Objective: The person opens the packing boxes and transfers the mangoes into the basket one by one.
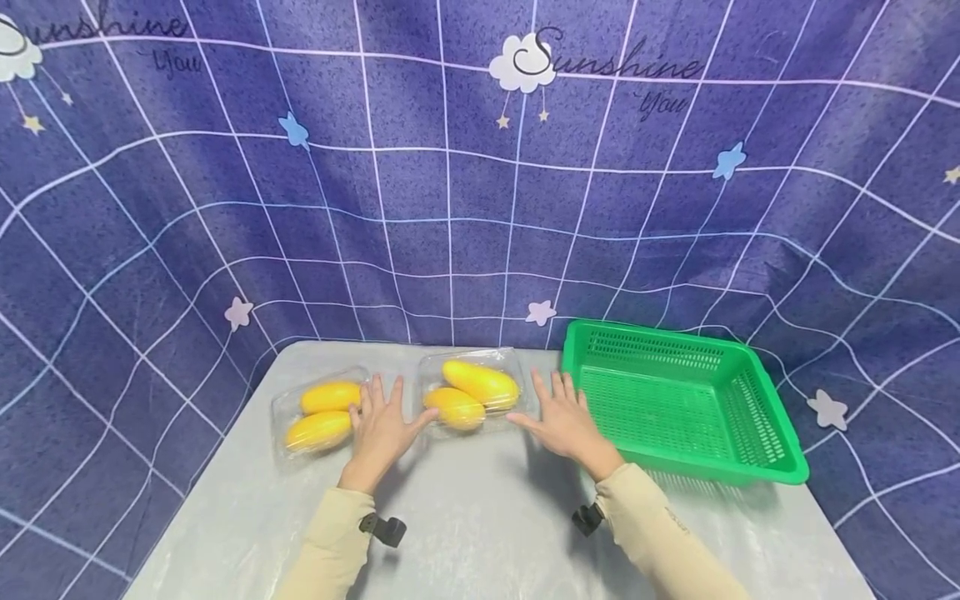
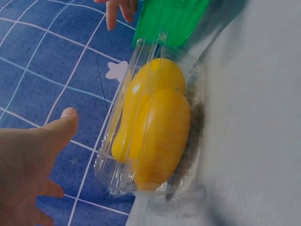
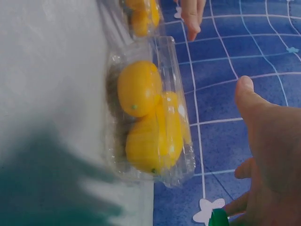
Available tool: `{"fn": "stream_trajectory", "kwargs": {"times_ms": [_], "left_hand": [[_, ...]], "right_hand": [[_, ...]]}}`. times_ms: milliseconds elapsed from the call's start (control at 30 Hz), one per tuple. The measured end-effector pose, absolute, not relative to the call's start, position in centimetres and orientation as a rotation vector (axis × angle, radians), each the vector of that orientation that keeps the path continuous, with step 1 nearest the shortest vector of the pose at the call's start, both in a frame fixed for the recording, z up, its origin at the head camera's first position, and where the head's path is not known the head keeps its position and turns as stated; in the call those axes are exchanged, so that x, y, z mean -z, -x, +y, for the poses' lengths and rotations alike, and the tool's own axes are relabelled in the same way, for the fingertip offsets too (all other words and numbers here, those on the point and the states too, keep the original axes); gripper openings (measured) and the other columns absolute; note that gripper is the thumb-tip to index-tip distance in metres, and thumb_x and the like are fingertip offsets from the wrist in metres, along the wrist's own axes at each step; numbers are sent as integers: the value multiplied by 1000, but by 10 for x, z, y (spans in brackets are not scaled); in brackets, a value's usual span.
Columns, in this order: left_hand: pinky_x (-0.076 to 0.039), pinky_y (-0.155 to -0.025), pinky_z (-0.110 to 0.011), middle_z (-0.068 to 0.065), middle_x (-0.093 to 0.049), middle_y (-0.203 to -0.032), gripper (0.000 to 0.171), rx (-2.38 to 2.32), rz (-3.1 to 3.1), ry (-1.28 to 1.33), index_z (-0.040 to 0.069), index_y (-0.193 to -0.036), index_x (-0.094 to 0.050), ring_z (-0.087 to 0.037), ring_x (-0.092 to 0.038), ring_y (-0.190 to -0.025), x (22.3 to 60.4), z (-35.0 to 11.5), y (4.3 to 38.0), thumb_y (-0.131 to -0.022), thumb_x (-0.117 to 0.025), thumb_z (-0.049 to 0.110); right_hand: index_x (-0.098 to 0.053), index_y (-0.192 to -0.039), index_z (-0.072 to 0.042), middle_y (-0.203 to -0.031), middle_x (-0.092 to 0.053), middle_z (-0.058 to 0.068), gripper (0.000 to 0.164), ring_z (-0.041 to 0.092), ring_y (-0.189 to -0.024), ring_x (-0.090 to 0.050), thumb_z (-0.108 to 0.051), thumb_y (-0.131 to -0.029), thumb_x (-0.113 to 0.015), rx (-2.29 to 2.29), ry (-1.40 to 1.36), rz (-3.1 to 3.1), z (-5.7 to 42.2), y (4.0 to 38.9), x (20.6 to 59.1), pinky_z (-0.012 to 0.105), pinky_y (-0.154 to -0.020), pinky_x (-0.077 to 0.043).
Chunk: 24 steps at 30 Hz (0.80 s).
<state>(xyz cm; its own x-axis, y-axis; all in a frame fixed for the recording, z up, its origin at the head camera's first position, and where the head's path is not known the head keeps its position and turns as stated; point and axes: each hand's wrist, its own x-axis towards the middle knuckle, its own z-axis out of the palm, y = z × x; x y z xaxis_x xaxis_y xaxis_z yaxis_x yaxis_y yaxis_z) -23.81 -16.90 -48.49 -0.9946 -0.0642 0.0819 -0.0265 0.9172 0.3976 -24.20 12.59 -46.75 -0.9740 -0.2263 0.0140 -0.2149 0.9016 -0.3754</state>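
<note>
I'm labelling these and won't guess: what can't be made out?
Left container, right side: head view, partly hidden by the left hand.
Green basket: left wrist view, cut off by the top edge.
Right hand: right wrist view, cut off by the right edge.
Lettering on the right sleeve: head view, too small to read.

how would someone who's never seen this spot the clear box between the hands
Find the green basket at the right end of the grey table. Just left of it, past the right hand, lies a clear plastic box with yellow fruits inside. A similar box lies left of the left hand; only this one sits between both hands.
</note>
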Motion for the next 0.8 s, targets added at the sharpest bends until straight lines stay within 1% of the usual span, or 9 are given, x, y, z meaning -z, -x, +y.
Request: {"fn": "stream_trajectory", "kwargs": {"times_ms": [133, 267, 367, 500, 633, 733, 800], "left_hand": [[-6, -114, -72, -28, -5, -160, 94, 630, -2973, -79, 11, -153, -27, -50, -2, -147, 488, -173, 238, -86, -53, 71], [-8, -113, -73, -29, -9, -160, 91, 636, -2964, -76, 11, -153, -29, -51, -5, -147, 489, -176, 238, -87, -53, 69], [-7, -114, -72, -29, -12, -159, 91, 653, -2963, -92, 11, -152, -30, -51, -5, -147, 488, -179, 236, -86, -53, 69], [-8, -115, -71, -29, -13, -159, 94, 656, -2960, -118, 10, -152, -30, -51, -6, -147, 488, -183, 235, -85, -50, 73], [-8, -114, -72, -30, -13, -158, 96, 649, -2954, -124, 9, -152, -30, -53, -7, -146, 487, -188, 234, -84, -49, 75], [-8, -114, -72, -30, -13, -158, 95, 657, -2945, -129, 8, -152, -30, -53, -7, -145, 487, -190, 234, -85, -51, 73], [-8, -114, -72, -29, -14, -159, 95, 656, -2944, -137, 8, -152, -30, -53, -7, -145, 486, -192, 234, -85, -52, 72]], "right_hand": [[-12, -157, -18, -160, -10, 24, 98, 44, -149, -5, -80, -85, -37, 582, 364, 3003, 121, 243, 467, 65, -119, -7], [-9, -157, -21, -160, -8, 25, 98, 44, -149, -3, -81, -85, -37, 575, 366, 3012, 117, 244, 467, 65, -119, -3], [-11, -157, -19, -159, -10, 27, 99, 44, -149, -5, -81, -84, -37, 577, 381, 3043, 114, 245, 467, 64, -119, -5], [-15, -157, -17, -159, -13, 28, 100, 42, -149, -10, -82, -83, -37, 607, 399, 3048, 110, 247, 466, 63, -120, -7], [-12, -157, -19, -159, -13, 27, 101, 42, -149, -11, -83, -83, -37, 619, 410, 3028, 106, 248, 465, 62, -120, -5], [-7, -157, -22, -159, -11, 26, 98, 41, -149, -10, -79, -85, -41, 620, 415, 3021, 104, 248, 466, 60, -121, -5], [-7, -157, -22, -159, -12, 27, 96, 41, -149, -11, -74, -87, -45, 638, 430, 3021, 102, 249, 466, 59, -121, -6]]}}
